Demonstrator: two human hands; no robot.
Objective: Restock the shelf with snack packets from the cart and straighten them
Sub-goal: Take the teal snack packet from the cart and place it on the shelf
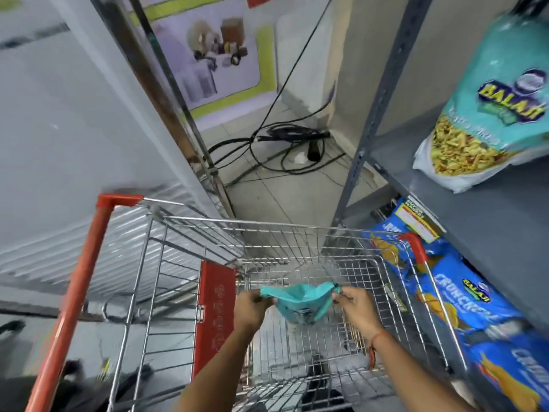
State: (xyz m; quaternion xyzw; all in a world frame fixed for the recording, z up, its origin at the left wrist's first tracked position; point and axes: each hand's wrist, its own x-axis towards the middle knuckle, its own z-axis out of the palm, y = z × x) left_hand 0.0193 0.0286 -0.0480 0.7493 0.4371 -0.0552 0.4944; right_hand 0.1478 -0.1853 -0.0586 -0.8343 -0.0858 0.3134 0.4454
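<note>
Both your hands are down inside the cart [208, 233], each closed on one top corner of the teal packet [300, 301]. Your left hand [251, 304] pinches the left corner and your right hand [358, 306] pinches the right one, so the grip is a two-point hold with the bag hanging slack between, its top edge running left to right across you and its body drooping toward the cart floor. No other packet shows in the basket.

The shelf [490, 233] stands to your right and higher than the packet, so the lift goes up and rightward, and your right hand is the nearer one to lead it. Just beside the cart's right rim, blue packets [463, 295] lie slanted on the lower level. Farther up, a matching teal packet on the shelf [493, 108] leans at a tilt; that is probably the row to fill and square up.
</note>
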